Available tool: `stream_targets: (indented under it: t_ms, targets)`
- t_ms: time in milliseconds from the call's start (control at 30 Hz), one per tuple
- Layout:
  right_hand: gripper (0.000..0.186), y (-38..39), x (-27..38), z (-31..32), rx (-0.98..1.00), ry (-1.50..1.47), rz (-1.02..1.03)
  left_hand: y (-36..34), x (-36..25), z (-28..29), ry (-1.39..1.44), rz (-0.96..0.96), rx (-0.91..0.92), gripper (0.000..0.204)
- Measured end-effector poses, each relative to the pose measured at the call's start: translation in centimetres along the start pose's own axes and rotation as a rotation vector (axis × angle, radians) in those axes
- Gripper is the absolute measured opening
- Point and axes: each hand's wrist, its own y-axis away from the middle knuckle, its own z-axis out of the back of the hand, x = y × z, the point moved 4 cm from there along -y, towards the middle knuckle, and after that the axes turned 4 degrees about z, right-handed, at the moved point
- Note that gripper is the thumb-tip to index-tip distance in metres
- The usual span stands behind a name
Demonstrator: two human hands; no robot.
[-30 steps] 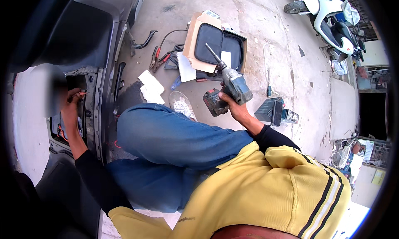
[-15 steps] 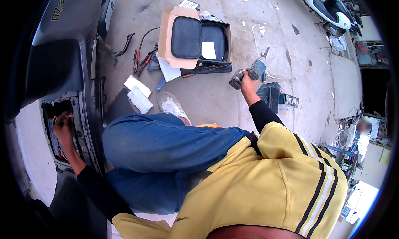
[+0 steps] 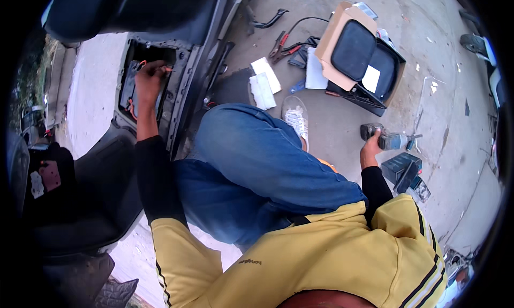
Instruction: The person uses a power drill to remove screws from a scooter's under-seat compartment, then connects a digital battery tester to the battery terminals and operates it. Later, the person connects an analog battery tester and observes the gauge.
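Note:
My left hand [image 3: 149, 83] reaches into a rectangular opening [image 3: 170, 99] in a dark vehicle body. Its fingers are pinched beside small orange parts [image 3: 142, 64]; what lies between the fingertips is too small to make out. More orange wiring [image 3: 131, 109] shows lower in the opening. Out to the right, my right hand [image 3: 370, 147] is wrapped round a dark teal cordless drill [image 3: 393, 141], held over the floor. The drill's nose points right and its battery end is toward the left. Just below it on the floor sits a dark tool case [image 3: 399, 166].
An open cardboard box [image 3: 327, 51] with a black padded case [image 3: 353, 48] lies ahead. Red-handled jumper clamps [image 3: 278, 48] and white folded pads [image 3: 263, 88] lie nearer the vehicle. My bent knee [image 3: 225, 126] stands between both hands. A black seat [image 3: 128, 13] overhangs the opening.
My view has swung left, so the scene sits further right and turned. The drill, still in my right hand, now points more sideways. My left hand stays inside the opening.

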Motion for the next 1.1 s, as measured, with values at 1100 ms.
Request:
stream_targets:
  t_ms: [1100]
  targets:
    - [0.049, -1.5, -1.4, 2.4, 0.203, 0.049, -0.214, -2.3, -1.6, -1.5, 0.07, -0.015, 0.087, 0.023]
